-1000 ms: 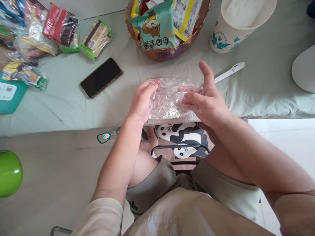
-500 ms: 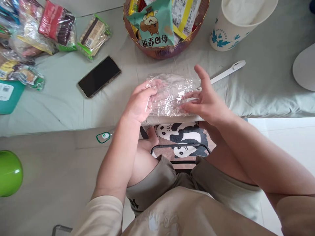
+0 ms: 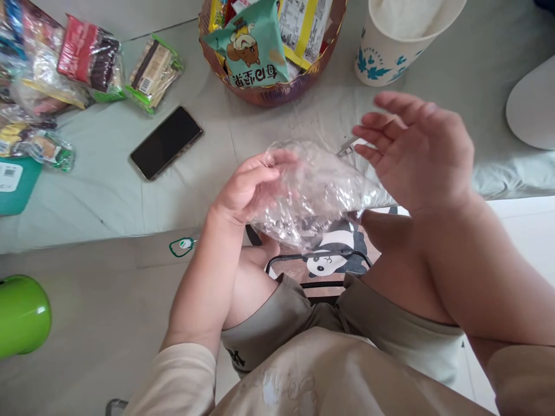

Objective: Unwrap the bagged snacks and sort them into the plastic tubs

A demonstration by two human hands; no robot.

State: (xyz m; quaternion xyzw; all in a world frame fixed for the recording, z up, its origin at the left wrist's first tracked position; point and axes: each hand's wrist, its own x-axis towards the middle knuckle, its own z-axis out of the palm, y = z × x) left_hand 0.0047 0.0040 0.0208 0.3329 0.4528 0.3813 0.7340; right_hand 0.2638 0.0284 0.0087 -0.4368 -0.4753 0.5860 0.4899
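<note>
Two hands: left hand point(image 3: 243, 190) and right hand point(image 3: 420, 150), both bare, both up off the bed and working over the person's lap.
Left hand: curled closed on the clear plastic film point(image 3: 312, 196), thumb on top and fingers tucked under its 9 o'clock edge. It's a one-sided grip, which I judge is why the rest of the film sags free.
Right hand: wide open, fingers spread and pointing toward 9 o'clock, holding nothing. It hovers at 2 o'clock of the film; I cannot tell whether the heel of the palm brushes the film's far edge.
Clear plastic film: crumpled and glinting, up in the air between the two hands. It hangs over the near edge of the bed and above the panda-print stool point(image 3: 333, 263).
Bed point(image 3: 108, 190): pale green sheet, soft front edge, everything else laid out on it.
Snack basket point(image 3: 264, 95): at 12 o'clock of the film, heaped full, with a teal squirrel packet point(image 3: 251, 49) propped at the front. It sits near the hands, an easy reach I'd say.
Phone point(image 3: 167, 143): screen dark, flat on the sheet at 10 o'clock, apart from the film.
Paper cup point(image 3: 381, 60): blue leaf print, upright at 1 o'clock, just beyond the right fingertips.
Wrapped snack packs point(image 3: 151, 72): loose pile out at 10 to 11 o'clock, well apart from the hands.
Green round thing point(image 3: 21, 315): at 8 o'clock, down on the lower grey surface, well apart from the rest.
</note>
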